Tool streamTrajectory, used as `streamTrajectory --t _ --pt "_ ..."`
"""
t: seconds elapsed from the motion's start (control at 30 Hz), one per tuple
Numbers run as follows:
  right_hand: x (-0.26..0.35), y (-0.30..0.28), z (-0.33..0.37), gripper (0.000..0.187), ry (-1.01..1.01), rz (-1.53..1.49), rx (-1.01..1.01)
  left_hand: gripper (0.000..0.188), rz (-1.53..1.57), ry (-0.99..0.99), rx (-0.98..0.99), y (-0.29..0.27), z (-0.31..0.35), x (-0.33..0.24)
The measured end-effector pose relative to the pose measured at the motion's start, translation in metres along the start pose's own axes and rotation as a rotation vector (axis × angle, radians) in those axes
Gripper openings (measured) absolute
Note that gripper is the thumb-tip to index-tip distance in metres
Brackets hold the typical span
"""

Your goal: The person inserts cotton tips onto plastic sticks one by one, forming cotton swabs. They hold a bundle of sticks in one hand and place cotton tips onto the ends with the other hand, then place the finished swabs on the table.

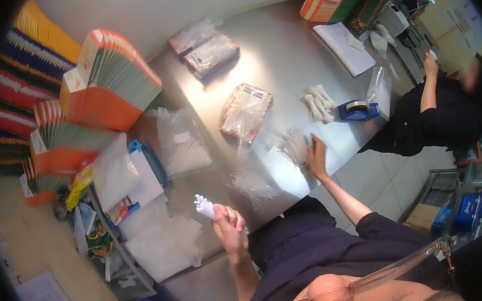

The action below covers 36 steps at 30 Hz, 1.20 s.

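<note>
My left hand (229, 227) is wrapped round a bundle of thin white sticks (204, 206) with knobbed ends, held up at the table's near side. Over the metal table, my right hand (317, 158) has its fingers stretched out at the edge of a loose pile of similar white sticks (293, 146). Whether the fingertips touch the pile is hard to see. Another spread of white sticks (254, 186) lies between my two hands. Beyond the right hand are several gathered white bundles (318, 104) and a blue tape dispenser (358, 110).
Plastic-wrapped boxes (246, 113) stand mid-table, with more wrapped packs (209, 53) behind. A clear bag of white sticks (187, 152) lies left. Stacked orange cartons (110, 81) line the left side. An open notebook (345, 48) lies far right, near a person in black (427, 111).
</note>
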State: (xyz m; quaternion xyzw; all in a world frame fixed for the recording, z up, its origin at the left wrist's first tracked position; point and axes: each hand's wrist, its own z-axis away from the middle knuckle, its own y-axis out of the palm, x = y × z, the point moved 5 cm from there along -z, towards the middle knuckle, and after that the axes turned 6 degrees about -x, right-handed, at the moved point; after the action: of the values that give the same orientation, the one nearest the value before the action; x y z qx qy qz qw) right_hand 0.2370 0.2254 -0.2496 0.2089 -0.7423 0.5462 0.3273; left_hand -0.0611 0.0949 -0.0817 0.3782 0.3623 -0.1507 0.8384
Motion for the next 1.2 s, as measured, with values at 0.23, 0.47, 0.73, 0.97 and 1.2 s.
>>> streamTrajectory --t 0.23,0.47,0.73,0.97,1.2 --pt "0.012 -0.027 -0.012 0.053 -0.152 -0.219 0.020 0.023 0.445 0.215 1.028 0.108 0.114 -0.053" --pt "0.002 -0.118 -0.091 0.041 0.000 -0.505 0.259 0.020 0.436 0.219 0.707 0.163 0.170 0.021" --pt "0.093 -0.187 -0.096 0.038 -0.222 -1.099 1.129 0.051 -0.419 -0.175 0.610 0.226 0.121 0.189" --pt "0.059 -0.168 -0.051 0.051 -0.285 -0.673 1.756 0.038 -0.640 -0.393 0.712 0.192 0.130 0.259" --pt "0.040 -0.192 -0.077 0.058 -0.130 -0.024 1.082 0.027 -0.707 -0.367 0.575 0.199 0.123 0.287"
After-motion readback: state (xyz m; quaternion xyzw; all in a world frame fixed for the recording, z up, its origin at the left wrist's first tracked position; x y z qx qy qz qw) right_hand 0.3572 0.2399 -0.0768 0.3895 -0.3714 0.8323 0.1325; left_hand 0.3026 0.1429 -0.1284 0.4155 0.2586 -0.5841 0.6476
